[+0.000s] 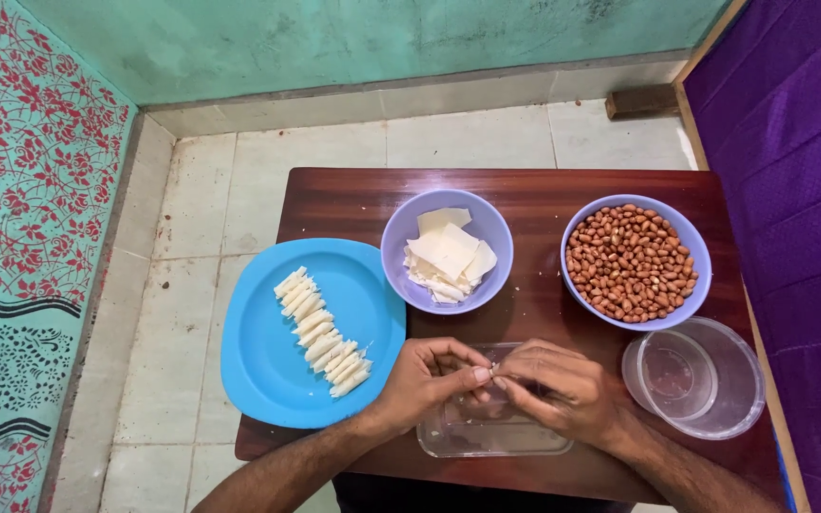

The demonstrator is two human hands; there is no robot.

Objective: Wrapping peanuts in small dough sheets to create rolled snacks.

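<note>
Your left hand (427, 372) and your right hand (555, 382) meet fingertip to fingertip over a clear rectangular plastic tray (525, 443) at the near edge of the dark brown wooden table (534, 195). Both hands are curled closed, pinching a small pale piece (493, 369) between thumbs and forefingers; it is too small to tell what it is.

To your left, a round blue plastic plate (268, 380) overhangs the table's edge and carries a slanting row of small white rolled pieces (320, 332), lying side by side and touching. Beyond your hands stands a lilac bowl (401, 247) holding thin white square sheets (448, 255). To its right, a second lilac bowl (701, 261) is full of reddish-brown peanuts (631, 262). Just beside your right wrist sits a clear round plastic container (738, 399).
</note>
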